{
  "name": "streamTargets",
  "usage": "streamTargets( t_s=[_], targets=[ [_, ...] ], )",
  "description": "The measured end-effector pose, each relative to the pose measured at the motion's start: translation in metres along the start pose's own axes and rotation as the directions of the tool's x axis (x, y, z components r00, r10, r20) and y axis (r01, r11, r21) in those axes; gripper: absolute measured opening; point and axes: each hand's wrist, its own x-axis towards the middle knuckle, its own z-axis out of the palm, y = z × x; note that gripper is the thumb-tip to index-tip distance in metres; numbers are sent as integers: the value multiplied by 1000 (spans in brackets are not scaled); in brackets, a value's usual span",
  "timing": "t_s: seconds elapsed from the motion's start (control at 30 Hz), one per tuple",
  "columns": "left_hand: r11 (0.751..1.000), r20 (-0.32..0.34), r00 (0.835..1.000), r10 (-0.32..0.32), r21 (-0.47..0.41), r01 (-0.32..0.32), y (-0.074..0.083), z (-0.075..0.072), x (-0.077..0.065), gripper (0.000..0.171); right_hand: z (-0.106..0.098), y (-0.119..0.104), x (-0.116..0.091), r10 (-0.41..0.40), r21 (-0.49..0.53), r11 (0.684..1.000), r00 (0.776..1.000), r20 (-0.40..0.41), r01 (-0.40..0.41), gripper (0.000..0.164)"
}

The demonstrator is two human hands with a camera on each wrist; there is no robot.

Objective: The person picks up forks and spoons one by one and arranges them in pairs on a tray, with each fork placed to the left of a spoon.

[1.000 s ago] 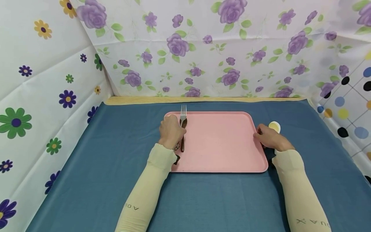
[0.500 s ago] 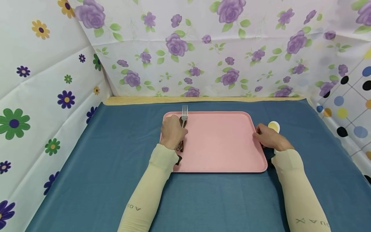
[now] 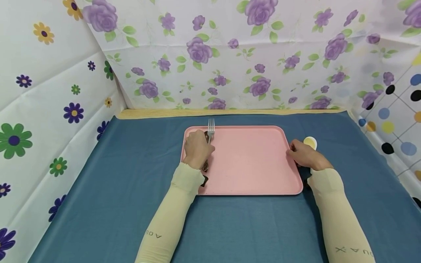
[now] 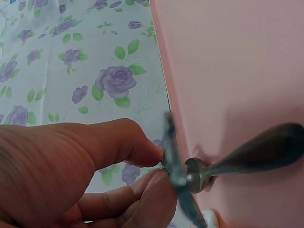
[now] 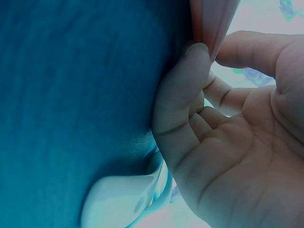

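In the head view, my left hand (image 3: 198, 149) is over the left part of a pink tray (image 3: 250, 160). Its thumb and fingers pinch a silver fork (image 3: 211, 128), tines pointing away from me. Close up in the left wrist view, the fork (image 4: 178, 178) is blurred and seen nearly edge-on. A dark brown utensil (image 4: 261, 149) with a thin neck lies beneath it on the tray; the hand partly covers it in the head view. My right hand (image 3: 306, 155) grips the tray's right rim between thumb and fingers, as the right wrist view shows, with the tray edge (image 5: 216, 23) in the pinch.
Just beyond the right hand lies a white rounded piece with a yellow inside (image 3: 310, 143), partly hidden. Blue cloth (image 3: 131, 175) covers the table. Patterned sheets (image 3: 197, 73) stand at the back and both sides.
My left hand has shifted slightly to the right with the fork, covering more of the dark brown utensil. The right hand keeps its hold on the tray rim.
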Motion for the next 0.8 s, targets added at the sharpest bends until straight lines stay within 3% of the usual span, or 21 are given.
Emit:
streamTargets(
  t_s=[0.5, 0.8],
  targets=[
    [999, 21, 1000, -8, -35, 9, 8, 5, 1, 32, 0, 2, 2, 7, -3, 1000, 1000, -1, -7, 24],
    [1000, 40, 999, -25, 2, 25, 11, 11, 2, 44, 0, 2, 1, 14, 6, 1000, 1000, 2, -14, 24]
  ],
)
